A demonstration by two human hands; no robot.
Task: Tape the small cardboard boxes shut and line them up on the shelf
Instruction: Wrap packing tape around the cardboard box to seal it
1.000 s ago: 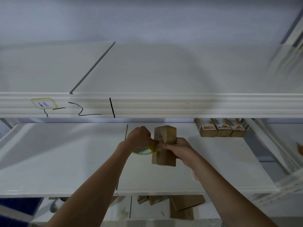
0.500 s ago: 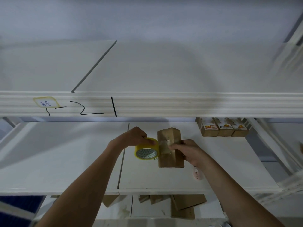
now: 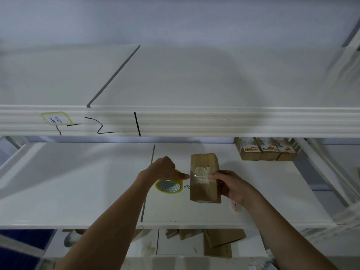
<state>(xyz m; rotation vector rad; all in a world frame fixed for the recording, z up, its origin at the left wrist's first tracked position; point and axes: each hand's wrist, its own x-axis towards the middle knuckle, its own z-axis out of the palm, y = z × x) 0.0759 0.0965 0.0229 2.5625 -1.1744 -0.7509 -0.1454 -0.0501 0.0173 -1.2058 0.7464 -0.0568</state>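
I have my right hand (image 3: 232, 185) wrapped around a small cardboard box (image 3: 205, 180), held upright above the middle shelf (image 3: 78, 191), thumb pressing a strip of clear tape (image 3: 200, 175) across its face. My left hand (image 3: 165, 169) is closed on the yellow tape roll (image 3: 169, 186) just beside the box. Three taped boxes (image 3: 266, 149) sit in a row at the shelf's back right.

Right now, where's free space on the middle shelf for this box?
Bare shelf left of the tape roll, and the strip between the held box and the three lined-up boxes. Crowded: back right corner.
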